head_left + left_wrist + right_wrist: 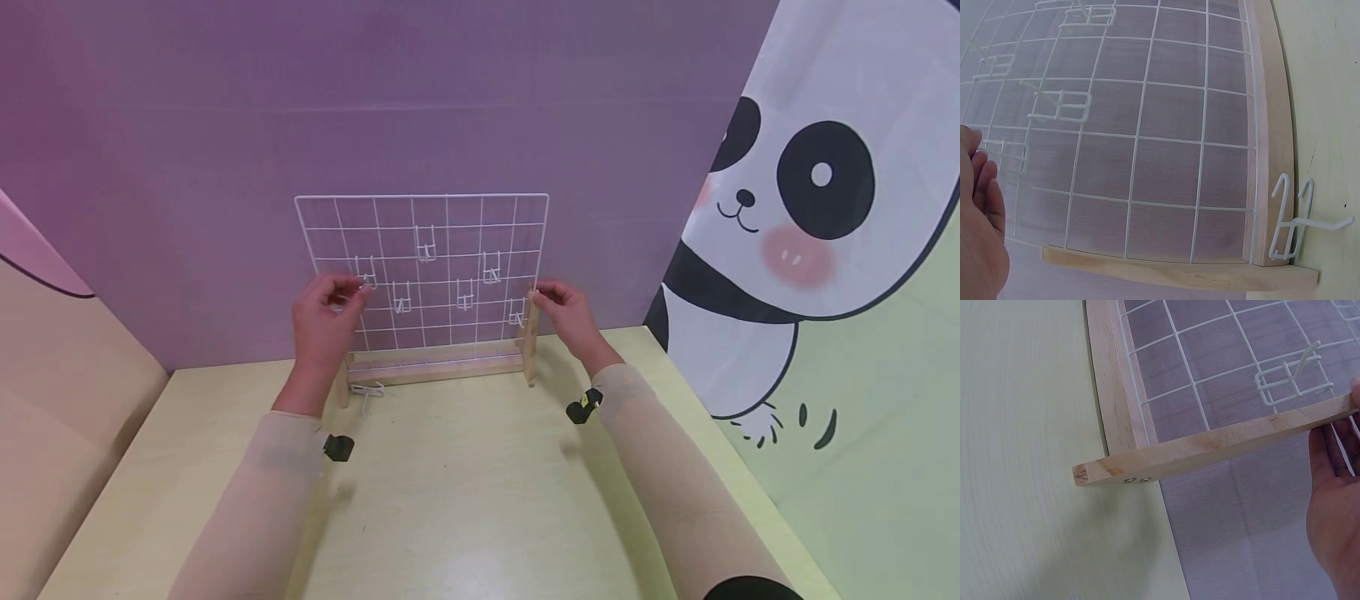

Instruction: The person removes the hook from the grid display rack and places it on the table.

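Observation:
A white wire grid (447, 212) stands upright in a wooden stand (435, 371) at the back of the table. Several white wire hooks hang on it, one of them a hook (426, 250) in an upper row. At the grid's left side, my left hand (322, 321) pinches a hook (1013, 153) hung on the wires; the fingers partly cover it. My right hand (566, 317) grips the upper end of the stand's right wooden post (1222, 439), thumb in front and fingers behind. One loose hook (1297, 222) lies by the stand's left foot.
The pale wooden table (450, 500) stretches from the stand toward me. Behind it hangs a purple backdrop (420, 100). A panda-printed panel (840, 275) borders the right side, and a beige panel (67, 358) borders the left.

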The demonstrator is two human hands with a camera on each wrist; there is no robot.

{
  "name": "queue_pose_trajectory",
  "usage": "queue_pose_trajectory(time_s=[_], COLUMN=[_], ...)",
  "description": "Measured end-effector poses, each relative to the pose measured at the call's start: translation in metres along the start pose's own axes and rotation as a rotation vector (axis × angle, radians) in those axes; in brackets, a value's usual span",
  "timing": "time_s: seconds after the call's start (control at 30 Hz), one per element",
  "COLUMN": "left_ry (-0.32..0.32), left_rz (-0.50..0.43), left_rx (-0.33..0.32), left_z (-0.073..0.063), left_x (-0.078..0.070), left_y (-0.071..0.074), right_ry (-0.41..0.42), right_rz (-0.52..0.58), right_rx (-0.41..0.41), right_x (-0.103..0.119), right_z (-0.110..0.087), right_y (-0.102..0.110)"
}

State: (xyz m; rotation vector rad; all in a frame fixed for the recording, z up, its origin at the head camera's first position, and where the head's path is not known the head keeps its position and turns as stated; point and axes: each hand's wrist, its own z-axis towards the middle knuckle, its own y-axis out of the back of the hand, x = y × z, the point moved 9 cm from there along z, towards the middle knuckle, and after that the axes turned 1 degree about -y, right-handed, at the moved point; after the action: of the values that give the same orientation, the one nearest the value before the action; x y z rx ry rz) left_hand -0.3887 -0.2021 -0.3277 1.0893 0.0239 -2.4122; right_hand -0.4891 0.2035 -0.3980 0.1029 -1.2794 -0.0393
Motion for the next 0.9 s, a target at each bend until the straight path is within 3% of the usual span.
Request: queue_pose_trajectory(time_s=[0.53,0.9], left_ry=[-0.152,-0.225], left_rz=[0.033,-0.007], left_rx=[-0.071,-0.125], left_z=[0.009,0.012], left_x=[-0.012,-0.026], left_y=[0.008,0.015], right_ry=[-0.027,-0.012], right_rz=[-0.023,-0.016], right_rx=[-0.003,0.007], right_x=[-0.001,0.0], right_z=[0.0,-0.001], right_y=[0.001,0.001])
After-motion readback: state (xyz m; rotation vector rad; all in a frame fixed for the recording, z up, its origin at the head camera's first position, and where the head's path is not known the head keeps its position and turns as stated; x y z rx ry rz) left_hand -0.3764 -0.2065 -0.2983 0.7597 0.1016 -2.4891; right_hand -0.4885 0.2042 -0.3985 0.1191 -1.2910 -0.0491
